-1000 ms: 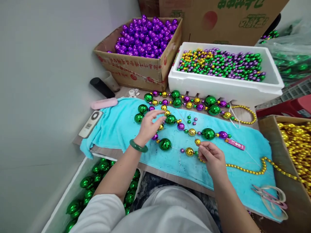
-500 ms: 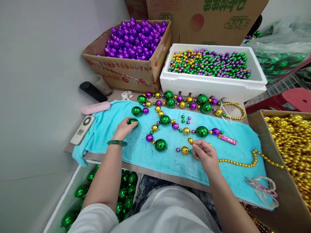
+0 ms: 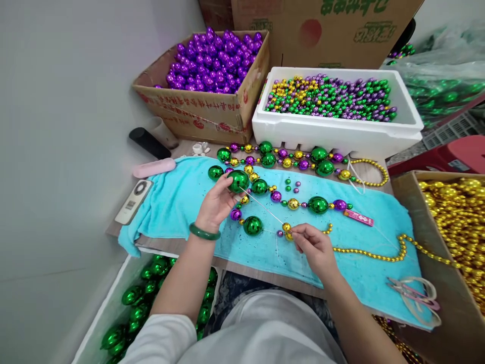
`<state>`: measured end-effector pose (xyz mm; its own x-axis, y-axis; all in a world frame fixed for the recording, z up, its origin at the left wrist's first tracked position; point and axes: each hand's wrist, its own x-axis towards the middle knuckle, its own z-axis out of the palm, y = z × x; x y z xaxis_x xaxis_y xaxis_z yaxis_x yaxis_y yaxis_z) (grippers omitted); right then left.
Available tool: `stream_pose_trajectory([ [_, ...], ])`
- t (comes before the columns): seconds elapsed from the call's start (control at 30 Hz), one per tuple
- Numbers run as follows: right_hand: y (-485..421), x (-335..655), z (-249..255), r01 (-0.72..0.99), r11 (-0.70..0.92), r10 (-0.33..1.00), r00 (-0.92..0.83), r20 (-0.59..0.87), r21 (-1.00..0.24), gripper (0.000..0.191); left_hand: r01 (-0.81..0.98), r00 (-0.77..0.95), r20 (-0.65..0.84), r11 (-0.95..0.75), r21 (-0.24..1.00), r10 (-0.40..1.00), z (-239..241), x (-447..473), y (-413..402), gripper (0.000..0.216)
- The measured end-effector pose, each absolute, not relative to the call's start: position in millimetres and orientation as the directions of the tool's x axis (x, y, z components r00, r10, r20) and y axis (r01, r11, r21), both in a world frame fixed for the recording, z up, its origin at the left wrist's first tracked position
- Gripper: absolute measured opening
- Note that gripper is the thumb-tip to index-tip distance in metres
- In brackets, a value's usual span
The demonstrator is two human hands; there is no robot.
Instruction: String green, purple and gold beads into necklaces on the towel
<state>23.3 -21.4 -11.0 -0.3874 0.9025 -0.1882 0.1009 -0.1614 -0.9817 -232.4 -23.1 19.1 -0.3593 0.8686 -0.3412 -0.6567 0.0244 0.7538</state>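
My left hand [image 3: 217, 202] pinches a large shiny green bead [image 3: 238, 181] above the turquoise towel. Between the thumb and fingertips of my right hand [image 3: 312, 246] is a long thin needle [image 3: 265, 210], whose tip meets the green bead's near side. How far it enters I cannot tell. A gold bead [image 3: 287, 227] sits at the needle's lower end, by my right fingertips. Below my left hand lies a bead strand with another big green bead [image 3: 252, 226] and a purple bead [image 3: 235, 214]. From it, white thread runs toward a small purple bead [image 3: 280, 233].
The turquoise towel [image 3: 182, 202] covers the table. Behind it stand a carton [image 3: 189, 114] of purple beads and a white foam box [image 3: 333, 134] of small mixed beads. Scissors [image 3: 415, 296] lie at right, near a carton of gold bead chain [image 3: 454, 222]. Green beads [image 3: 132, 294] fill a bin below left.
My left hand has lifted the green bead off the towel and brought it right, to the needle's tip. My right hand has shifted slightly left, with the needle and gold bead.
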Motion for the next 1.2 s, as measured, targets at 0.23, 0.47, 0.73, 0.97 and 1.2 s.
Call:
stream_pose_trajectory([
  [0.23,-20,26,-10,0.142,-0.172,0.909,-0.360,-0.213,-0.975,0.024,-0.608,-0.387,-0.300,0.004,0.794,0.872,19,-225,-22,0.019],
  [0.47,-19,24,-11,0.182,-0.124,0.925,-0.336,-0.180,-0.975,0.025,-0.138,-0.557,0.080,-0.188,0.972,0.827,11,-197,-28,0.071],
  [0.73,-13,25,-13,0.133,-0.162,0.938,-0.287,-0.195,-0.978,0.024,0.042,-0.482,0.257,-0.271,0.962,0.837,4,-173,-25,0.098],
  [0.97,-7,24,-14,0.026,-0.207,0.934,-0.291,-0.205,-0.978,0.028,-0.002,-0.260,0.220,-0.228,0.974,0.940,4,-162,-29,0.115],
  [1.2,-1,36,-21,-0.155,-0.227,0.957,-0.216,-0.191,-0.961,0.028,0.363,-0.150,0.203,-0.137,0.922,0.968,8,-194,17,0.032],
])
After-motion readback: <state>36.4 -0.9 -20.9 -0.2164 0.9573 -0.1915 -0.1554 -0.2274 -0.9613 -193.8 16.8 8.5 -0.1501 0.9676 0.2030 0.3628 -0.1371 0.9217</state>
